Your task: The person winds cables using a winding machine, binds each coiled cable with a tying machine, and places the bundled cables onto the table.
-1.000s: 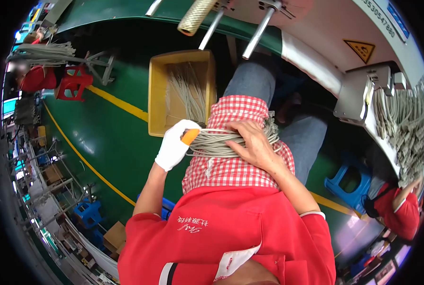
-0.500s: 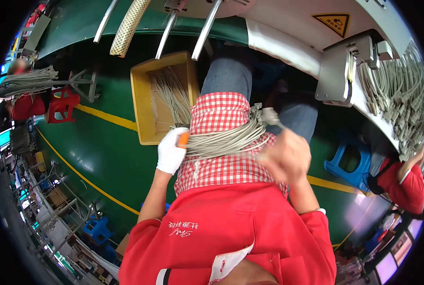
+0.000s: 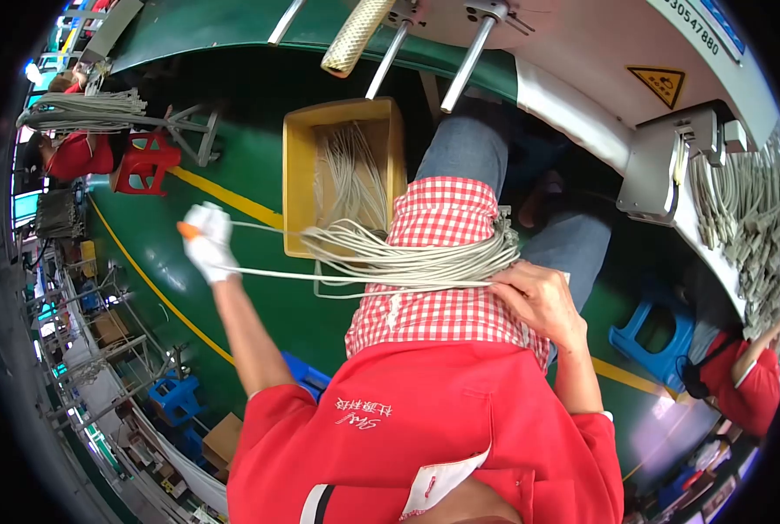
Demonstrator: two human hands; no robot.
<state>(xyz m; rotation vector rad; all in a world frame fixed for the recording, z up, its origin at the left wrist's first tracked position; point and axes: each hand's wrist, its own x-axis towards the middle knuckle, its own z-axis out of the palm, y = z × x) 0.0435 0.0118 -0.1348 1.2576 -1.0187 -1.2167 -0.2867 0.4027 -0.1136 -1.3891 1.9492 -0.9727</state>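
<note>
A bundle of grey cables (image 3: 425, 259) lies across my lap on the red-and-white checked apron (image 3: 442, 205), its loops hanging past the apron on the left. My left hand (image 3: 208, 244), in a white glove with an orange cover on one finger, is stretched far out to the left. It is closed on a grey cable, and two taut strands run from it back towards the bundle. My bare right hand (image 3: 538, 299) rests at the right end of the bundle, its fingers closed on a cable there. The fingertips partly hide that cable's end.
A yellow bin (image 3: 297, 188) with loose cables stands beyond my lap. Metal rods (image 3: 473, 61) project from the machine above. More cables (image 3: 743, 227) hang at right. Blue stool (image 3: 656, 336) and red stool (image 3: 148, 162) stand on the floor; co-workers sit at both sides.
My left hand has moved from the bundle far out to the left, drawing cable with it. My right hand, holding a raised connector before, has come down to the bundle's right end.
</note>
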